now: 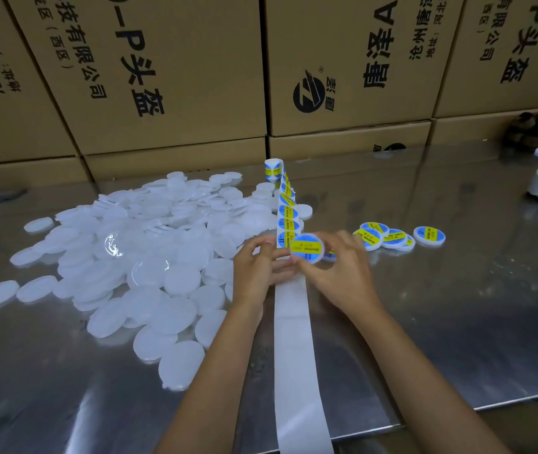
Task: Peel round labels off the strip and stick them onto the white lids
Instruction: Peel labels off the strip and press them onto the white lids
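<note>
From the head view, the job looks barely begun. A few labelled lids point(392, 236) lie to the right of the strip point(289, 209), while a big heap of bare lids point(149, 257) waits on the left of the metal table point(457, 322). The right hand point(336, 267) pinches a lid point(307, 248) with a blue-and-yellow label already on its face, held over the strip. The left hand point(254, 267) pinches the strip's edge. Toward the person the strip is bare backing; labels fill it back to the roll point(274, 168).
</note>
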Motion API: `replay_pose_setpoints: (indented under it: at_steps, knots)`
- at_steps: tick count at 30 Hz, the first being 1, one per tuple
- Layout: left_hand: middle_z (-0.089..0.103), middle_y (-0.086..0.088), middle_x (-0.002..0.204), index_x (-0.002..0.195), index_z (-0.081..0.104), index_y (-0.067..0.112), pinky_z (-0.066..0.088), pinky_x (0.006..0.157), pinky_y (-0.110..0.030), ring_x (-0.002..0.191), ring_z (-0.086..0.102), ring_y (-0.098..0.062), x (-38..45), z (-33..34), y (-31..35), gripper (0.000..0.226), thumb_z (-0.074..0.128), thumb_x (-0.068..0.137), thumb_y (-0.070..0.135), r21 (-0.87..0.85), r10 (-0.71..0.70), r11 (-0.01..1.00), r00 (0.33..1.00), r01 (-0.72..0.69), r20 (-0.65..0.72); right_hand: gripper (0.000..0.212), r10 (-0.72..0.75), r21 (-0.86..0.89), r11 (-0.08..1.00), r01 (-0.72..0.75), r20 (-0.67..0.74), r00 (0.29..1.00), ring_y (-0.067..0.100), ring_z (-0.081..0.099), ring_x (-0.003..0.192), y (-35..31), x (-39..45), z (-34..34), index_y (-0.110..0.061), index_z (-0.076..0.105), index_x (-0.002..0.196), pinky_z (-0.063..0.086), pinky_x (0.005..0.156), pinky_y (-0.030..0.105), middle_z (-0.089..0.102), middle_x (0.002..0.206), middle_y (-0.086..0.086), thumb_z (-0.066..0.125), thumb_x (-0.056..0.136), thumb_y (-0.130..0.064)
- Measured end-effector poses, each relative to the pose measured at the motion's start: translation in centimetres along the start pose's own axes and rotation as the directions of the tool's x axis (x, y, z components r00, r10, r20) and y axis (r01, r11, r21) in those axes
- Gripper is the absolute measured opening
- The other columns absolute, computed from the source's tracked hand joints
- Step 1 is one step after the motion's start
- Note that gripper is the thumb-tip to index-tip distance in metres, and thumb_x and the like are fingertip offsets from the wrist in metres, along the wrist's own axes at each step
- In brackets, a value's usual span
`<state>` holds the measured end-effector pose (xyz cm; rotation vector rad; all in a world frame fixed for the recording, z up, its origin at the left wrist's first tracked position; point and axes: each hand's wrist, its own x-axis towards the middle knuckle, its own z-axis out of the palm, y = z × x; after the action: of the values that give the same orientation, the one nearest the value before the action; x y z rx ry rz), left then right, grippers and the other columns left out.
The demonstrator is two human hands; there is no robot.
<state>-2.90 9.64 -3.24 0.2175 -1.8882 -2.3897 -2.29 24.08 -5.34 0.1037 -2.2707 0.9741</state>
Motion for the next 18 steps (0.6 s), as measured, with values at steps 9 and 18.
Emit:
replay_pose_setpoints:
  at_steps: [9,18]
  knots:
    - [0.074,-0.015,0.096,0.115,0.061,0.009,0.061,0.06,-0.033,0.076,0.073,-0.028,-0.5,0.2,0.3,0.017,0.049,0.104,0.013,0.074,0.011,0.997,0.999,-0.013,0.032,0.066,0.413,-0.413,0.813,-0.41,-0.086,0.907,0.029,0.014,0.146,4.9,1.7,-2.4,-0.013,0.038,0.148,0.021,0.112,0.048,0.026,0.157,0.009,0.058,0.092,-0.042]
    - [0.075,-0.012,0.09,0.109,0.064,0.01,0.06,0.061,-0.032,0.073,0.071,-0.025,-0.3,-0.1,0.7,0.023,0.046,0.098,0.001,0.061,0.102,0.993,0.992,-0.098,-0.076,0.046,0.291,-0.361,0.889,-0.281,-0.027,0.956,0.025,0.017,0.147,4.0,1.4,-2.1,-0.016,0.054,0.136,0.019,0.112,0.044,0.031,0.156,0.005,0.059,0.092,-0.029]
